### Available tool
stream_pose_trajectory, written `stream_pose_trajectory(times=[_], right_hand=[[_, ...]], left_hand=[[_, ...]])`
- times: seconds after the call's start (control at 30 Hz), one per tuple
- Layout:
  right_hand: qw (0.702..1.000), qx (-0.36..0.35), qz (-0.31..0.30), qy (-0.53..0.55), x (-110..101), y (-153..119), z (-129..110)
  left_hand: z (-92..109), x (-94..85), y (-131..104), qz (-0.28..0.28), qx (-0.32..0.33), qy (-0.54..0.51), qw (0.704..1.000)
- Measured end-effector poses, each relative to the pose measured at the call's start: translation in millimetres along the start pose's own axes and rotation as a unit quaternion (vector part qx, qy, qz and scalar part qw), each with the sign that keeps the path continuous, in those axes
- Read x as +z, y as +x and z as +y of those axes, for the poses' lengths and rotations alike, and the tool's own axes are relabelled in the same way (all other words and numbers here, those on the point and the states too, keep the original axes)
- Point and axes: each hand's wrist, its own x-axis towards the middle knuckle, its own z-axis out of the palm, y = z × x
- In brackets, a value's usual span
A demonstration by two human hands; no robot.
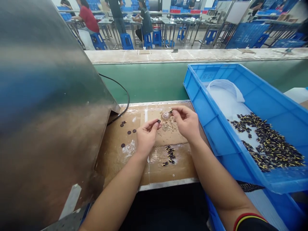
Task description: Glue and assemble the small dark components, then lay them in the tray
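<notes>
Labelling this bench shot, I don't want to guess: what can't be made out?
Head view: small part in the right hand, too small and partly covered by its grip.
Head view: part of the dark disc, covered by the left hand.
Head view: marking on the upper crate, too faint to read.
Head view: inside of the lower crate, partly covered by the upper crate.

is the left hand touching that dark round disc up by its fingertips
Touching. The head view shows the left hand pinching the dark disc between thumb and fingers, with no gap visible between them.
</notes>
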Motion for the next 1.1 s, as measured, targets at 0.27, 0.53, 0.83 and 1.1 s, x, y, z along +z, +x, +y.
stream_pose_trajectory(times=[0.27,0.53,0.83,1.1], right_hand=[[0.964,0.110,-0.098,0.223,19.2,-22.4,-3.9],[0.955,0.127,-0.107,0.247,20.2,-24.6,-8.5],[0.964,0.098,-0.097,0.226,22.5,-28.9,-11.1],[0.966,0.059,-0.107,0.226,23.8,-33.1,-10.7]], left_hand=[[-0.3,-1.1,0.4,0.018,0.034,0.010,0.999],[1.4,-0.5,0.3,0.002,0.074,0.046,0.996],[2.5,3.5,3.7,0.019,-0.044,-0.131,0.990],[4.2,2.7,5.3,-0.006,-0.088,-0.213,0.973]])
